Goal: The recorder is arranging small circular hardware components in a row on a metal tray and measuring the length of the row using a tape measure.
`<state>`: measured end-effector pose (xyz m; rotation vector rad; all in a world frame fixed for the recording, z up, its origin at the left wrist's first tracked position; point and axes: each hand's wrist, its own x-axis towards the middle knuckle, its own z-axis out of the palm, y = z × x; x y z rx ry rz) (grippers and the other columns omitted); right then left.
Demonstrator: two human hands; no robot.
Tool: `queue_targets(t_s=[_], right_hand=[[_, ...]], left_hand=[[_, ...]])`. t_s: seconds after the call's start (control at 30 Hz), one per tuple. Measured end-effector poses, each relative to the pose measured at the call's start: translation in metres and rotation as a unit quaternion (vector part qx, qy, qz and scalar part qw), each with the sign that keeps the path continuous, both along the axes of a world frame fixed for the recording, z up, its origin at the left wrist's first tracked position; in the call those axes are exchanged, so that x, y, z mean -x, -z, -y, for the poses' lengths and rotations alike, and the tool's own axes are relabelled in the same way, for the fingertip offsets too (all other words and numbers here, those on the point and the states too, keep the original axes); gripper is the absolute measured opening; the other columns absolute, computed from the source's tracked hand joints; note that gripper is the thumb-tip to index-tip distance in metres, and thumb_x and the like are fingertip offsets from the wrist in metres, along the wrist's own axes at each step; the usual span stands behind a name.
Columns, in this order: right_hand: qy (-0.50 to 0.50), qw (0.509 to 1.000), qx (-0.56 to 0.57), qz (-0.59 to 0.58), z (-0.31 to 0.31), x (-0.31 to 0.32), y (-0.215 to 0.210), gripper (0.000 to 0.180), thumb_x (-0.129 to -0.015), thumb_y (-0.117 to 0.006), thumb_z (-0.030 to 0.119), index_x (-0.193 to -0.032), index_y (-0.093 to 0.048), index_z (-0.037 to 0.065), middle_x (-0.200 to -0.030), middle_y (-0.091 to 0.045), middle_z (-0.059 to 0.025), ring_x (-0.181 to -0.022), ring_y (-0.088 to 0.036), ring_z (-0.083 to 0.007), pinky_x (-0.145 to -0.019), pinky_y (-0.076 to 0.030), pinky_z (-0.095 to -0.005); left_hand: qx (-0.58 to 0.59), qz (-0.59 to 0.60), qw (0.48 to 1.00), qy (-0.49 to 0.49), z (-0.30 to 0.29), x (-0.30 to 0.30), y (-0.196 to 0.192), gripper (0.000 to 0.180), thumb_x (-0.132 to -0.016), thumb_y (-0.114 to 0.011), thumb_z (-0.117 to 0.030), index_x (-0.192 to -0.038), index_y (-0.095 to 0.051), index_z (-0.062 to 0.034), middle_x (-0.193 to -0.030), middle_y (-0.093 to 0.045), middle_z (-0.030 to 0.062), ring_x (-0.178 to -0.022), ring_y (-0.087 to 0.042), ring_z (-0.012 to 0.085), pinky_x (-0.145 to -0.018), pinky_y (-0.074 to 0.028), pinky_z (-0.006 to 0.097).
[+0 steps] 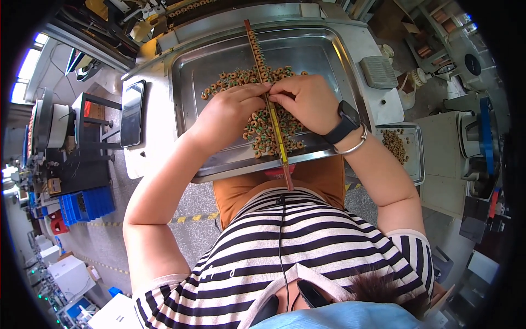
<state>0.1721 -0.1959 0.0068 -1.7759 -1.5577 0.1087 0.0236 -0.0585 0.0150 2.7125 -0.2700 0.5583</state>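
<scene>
Frame centre: both hands, left hand [227, 112] and right hand [307, 101], are pinched shut on small ring cores [263, 131] at the long rod [268, 98], laid across the steel tray [186, 71] so cores stay contained.

Workshop, cluttered. Grey concrete floor [104, 241] w/ yellow-black hazard tape [189, 219] running across near side. Left: bright windows [26, 66], daylight coming in; dark machine stand [87, 137]; blue plastic crates [86, 204] on floor; white boxes [71, 274] near-left corner. Centre: grey metal workbench [356, 44]. Right: grey machinery [476, 142] w/ blue part, shelving [438, 27] far right. Far side: more equipment, hard to make out.
</scene>
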Motion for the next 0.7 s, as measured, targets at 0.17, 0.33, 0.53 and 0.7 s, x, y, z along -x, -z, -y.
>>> queue_targets(t_s=[0.17, 0.33, 0.53, 0.7], right_hand=[[0.048, 0.986, -0.010, -0.158, 0.011, 0.005, -0.017, 0.016, -0.074, -0.068, 0.014, -0.084, -0.063, 0.003, -0.071, -0.064, -0.0104, -0.062, -0.062, -0.0231, -0.058, -0.048, -0.0304], [-0.012, 0.990, -0.002, -0.142, 0.020, 0.018, -0.021, 0.020, -0.072, -0.070, 0.013, -0.085, -0.059, 0.002, -0.070, -0.061, -0.0093, -0.063, -0.062, -0.0215, -0.057, -0.047, -0.0289], [-0.007, 0.990, 0.052, -0.131, 0.025, 0.017, -0.016, 0.020, -0.073, -0.069, 0.016, -0.086, -0.064, 0.002, -0.071, -0.062, -0.0114, -0.065, -0.062, -0.0250, -0.059, -0.048, -0.0314], [-0.005, 0.989, 0.072, -0.131, 0.023, 0.014, -0.010, 0.018, -0.073, -0.068, 0.014, -0.085, -0.066, 0.001, -0.073, -0.064, -0.0127, -0.066, -0.062, -0.0253, -0.061, -0.048, -0.0315]], left_hand=[[0.129, 0.062, 0.985, -0.094, 0.005, -0.002, -0.007, 0.013, -0.070, -0.063, 0.002, -0.083, -0.062, 0.0001, -0.094, -0.062, 0.0109, -0.086, -0.061, 0.0244, -0.074, -0.049, 0.032], [0.450, -0.064, 0.883, -0.115, 0.014, -0.002, 0.001, 0.019, -0.072, -0.067, 0.002, -0.089, -0.061, -0.0012, -0.079, -0.061, 0.0048, -0.069, -0.057, 0.0129, -0.064, -0.046, 0.024], [0.370, -0.069, 0.923, -0.080, 0.011, -0.003, -0.001, 0.024, -0.073, -0.066, 0.001, -0.096, -0.060, -0.0017, -0.091, -0.060, 0.0076, -0.079, -0.058, 0.0188, -0.068, -0.048, 0.027], [0.027, 0.039, 0.996, -0.081, 0.005, -0.008, -0.002, 0.029, -0.074, -0.064, -0.004, -0.103, -0.060, -0.0016, -0.114, -0.055, 0.0125, -0.100, -0.055, 0.0312, -0.083, -0.047, 0.037]])
